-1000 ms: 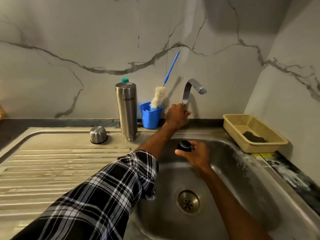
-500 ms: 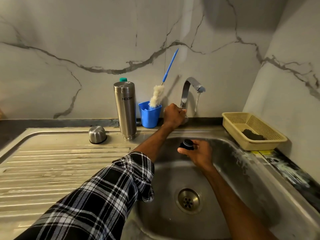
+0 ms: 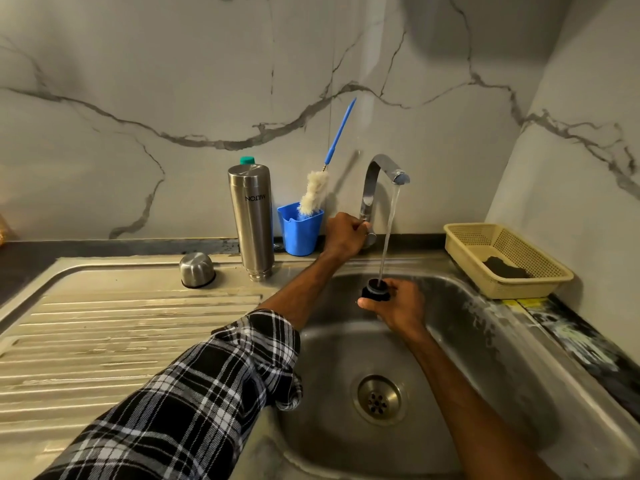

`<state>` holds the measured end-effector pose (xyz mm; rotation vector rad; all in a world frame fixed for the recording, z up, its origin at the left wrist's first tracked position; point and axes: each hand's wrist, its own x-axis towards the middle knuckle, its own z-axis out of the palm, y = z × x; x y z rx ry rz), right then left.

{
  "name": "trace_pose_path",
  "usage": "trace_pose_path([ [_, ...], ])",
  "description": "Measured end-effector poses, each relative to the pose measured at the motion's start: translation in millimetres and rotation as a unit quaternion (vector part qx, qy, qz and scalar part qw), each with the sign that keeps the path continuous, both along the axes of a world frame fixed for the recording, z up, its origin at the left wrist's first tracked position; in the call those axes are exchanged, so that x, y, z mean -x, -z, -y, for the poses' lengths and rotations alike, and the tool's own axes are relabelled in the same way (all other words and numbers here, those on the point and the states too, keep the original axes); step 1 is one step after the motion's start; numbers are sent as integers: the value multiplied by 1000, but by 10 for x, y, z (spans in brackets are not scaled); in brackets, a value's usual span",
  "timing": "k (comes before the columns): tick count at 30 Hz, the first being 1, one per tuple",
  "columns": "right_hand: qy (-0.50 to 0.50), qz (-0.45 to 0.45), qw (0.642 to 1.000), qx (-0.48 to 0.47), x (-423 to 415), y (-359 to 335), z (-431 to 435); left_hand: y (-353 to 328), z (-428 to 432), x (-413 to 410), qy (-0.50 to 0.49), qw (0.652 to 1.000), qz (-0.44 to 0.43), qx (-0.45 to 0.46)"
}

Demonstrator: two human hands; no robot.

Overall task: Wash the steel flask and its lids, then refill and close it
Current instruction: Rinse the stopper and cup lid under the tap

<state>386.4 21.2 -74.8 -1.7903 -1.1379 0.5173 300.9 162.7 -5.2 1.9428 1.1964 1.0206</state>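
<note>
The steel flask [image 3: 252, 220] stands upside down on the drainboard by the wall. Its steel cup lid [image 3: 196, 269] lies upside down to the left of it. My right hand [image 3: 398, 304] holds the black inner stopper lid [image 3: 375, 292] over the sink basin, right under a thin stream of water [image 3: 389, 230] from the tap [image 3: 381, 174]. My left hand [image 3: 344, 233] grips the tap handle at the base of the spout.
A blue cup [image 3: 299, 230] holding a bottle brush [image 3: 317, 188] stands between flask and tap. A beige plastic basket [image 3: 505, 259] with a dark scrubber sits at the sink's right rim. The sink basin [image 3: 467, 358] has its drain [image 3: 379, 398] near the middle; the ribbed drainboard [image 3: 104, 341] lies to the left.
The tap was dry a second ago; water now runs in a full stream onto the stopper. My right hand moved the stopper slightly right, under the spout.
</note>
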Motion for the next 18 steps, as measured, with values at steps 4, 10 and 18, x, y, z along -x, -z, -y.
trace_pose_path([
  [4, 43, 4, 998, -48, 9, -141, 14, 128, 159, 98, 15, 998, -23, 61],
  [10, 0, -4, 1000, 27, 17, -101, 17, 351, 596, 297, 34, 989, -36, 140],
  [18, 30, -31, 999, -17, 0, -102, 9, 550, 967, 377, -51, 969, 77, 231],
])
